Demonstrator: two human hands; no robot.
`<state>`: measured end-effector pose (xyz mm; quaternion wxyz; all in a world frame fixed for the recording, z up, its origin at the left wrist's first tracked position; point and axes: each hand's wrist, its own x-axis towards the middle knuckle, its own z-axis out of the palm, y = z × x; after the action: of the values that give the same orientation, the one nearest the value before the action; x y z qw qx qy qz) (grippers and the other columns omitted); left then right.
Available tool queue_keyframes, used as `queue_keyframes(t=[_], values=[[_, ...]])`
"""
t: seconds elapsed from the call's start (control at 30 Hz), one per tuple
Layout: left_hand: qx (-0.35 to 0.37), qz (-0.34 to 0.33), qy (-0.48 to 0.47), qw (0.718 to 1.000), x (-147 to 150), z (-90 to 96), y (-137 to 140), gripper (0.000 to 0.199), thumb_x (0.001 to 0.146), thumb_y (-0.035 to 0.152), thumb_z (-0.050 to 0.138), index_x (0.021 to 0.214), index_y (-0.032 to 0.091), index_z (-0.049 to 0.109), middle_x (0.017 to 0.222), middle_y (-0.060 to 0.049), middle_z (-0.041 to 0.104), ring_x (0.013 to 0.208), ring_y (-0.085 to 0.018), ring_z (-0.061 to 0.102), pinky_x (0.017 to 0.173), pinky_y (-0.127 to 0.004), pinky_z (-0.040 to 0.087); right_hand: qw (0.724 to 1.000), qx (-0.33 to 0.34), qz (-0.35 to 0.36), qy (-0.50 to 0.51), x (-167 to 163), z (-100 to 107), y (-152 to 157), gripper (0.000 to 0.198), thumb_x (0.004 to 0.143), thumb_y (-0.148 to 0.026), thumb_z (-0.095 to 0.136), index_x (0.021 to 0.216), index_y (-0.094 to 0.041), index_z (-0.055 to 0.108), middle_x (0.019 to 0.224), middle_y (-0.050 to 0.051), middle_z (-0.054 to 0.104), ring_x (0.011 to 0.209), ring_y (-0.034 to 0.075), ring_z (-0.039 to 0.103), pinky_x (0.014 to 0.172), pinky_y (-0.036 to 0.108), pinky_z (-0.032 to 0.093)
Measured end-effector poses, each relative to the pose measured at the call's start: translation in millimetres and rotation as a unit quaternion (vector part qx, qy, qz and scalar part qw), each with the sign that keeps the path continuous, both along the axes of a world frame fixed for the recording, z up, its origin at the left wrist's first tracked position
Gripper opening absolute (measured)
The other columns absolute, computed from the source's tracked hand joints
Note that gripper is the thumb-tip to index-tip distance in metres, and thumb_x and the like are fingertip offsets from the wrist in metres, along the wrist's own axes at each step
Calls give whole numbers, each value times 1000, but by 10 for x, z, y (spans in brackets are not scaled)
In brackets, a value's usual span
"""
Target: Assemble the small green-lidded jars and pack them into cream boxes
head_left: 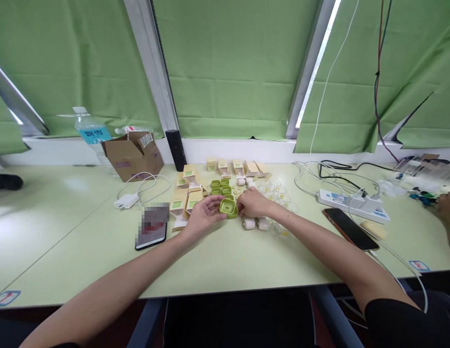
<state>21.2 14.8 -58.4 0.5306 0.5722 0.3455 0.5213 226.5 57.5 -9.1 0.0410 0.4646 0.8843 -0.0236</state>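
Closest to my camera, a black fabric sleeve (386,316) covers the upper right arm, and both bare forearms reach across the tabletop (83,237), a smooth pale yellow-green surface. The left hand (208,211) has its fingers and thumb closed on a small green square cup (228,206), which I see at the middle of the work area, tilted with its hollow side toward me. The right hand (251,202) is just beside it, fingers bunched and turned down; I cannot tell whether they pinch anything.

Around the hands I have more green square cups (216,183), tiny yellow pieces (236,188), pale pink-white rounded blocks (249,223) and clear plastic domes (283,230). Cream cardboard boxes (178,199) stand and lie to the left and behind.

Farther out on my left are a partly pixelated phone (161,233), an open brown cardboard box (132,157) and a clear plastic bottle with a blue label (94,133). On my right lie a black-screened phone (350,227) and a white power strip (350,205); another person's hand (448,205) shows at the edge. Green fabric curtains (235,67) hang along the far wall between slanting grey window frames (152,63).
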Motion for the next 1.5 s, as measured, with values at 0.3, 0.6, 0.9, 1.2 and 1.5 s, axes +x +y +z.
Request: queue_keyframes(t=[0.3, 0.6, 0.9, 1.2, 1.5], values=[[-8, -15, -48, 999, -3, 14, -11, 63, 68, 40, 93, 123, 19, 69, 134, -15, 69, 128, -30, 63, 107, -42, 52, 909, 36, -23, 414, 357, 87, -252, 9, 88, -13, 56, 86, -19, 62, 80, 2, 69, 72, 16, 63, 65, 27, 47], [-37, -121, -93, 988, 42, 66, -142, 61, 75, 44, 89, 129, 23, 67, 124, -11, 70, 112, -25, 69, 107, -45, 51, 804, -7, 63, 592, 190, -68, -615, 7, 95, -23, 59, 99, -20, 65, 80, 0, 65, 71, 12, 62, 66, 26, 52], [0, -186, -87, 979, 71, 4, -176, 50, 84, 35, 84, 130, 23, 70, 119, -11, 70, 102, -20, 62, 83, -30, 51, 827, 180, 152, 511, 148, -160, -630, 11, 96, -15, 62, 100, -21, 70, 83, 2, 75, 70, 14, 66, 64, 27, 52], [1, -201, -91, 975, 80, -6, -203, 53, 87, 30, 82, 137, 21, 67, 120, -13, 73, 101, -20, 65, 90, -32, 49, 826, 394, 204, 348, 116, -205, -610, 17, 95, -9, 59, 87, -19, 68, 82, 4, 75, 72, 17, 61, 65, 32, 41], [-11, -199, -79, 977, 80, -27, -187, 54, 82, 33, 86, 132, 19, 71, 123, -14, 75, 115, -26, 69, 104, -38, 50, 822, 435, 202, 307, 87, -185, -637, 23, 97, -8, 56, 80, -19, 67, 73, 1, 70, 67, 15, 52, 64, 33, 34]])
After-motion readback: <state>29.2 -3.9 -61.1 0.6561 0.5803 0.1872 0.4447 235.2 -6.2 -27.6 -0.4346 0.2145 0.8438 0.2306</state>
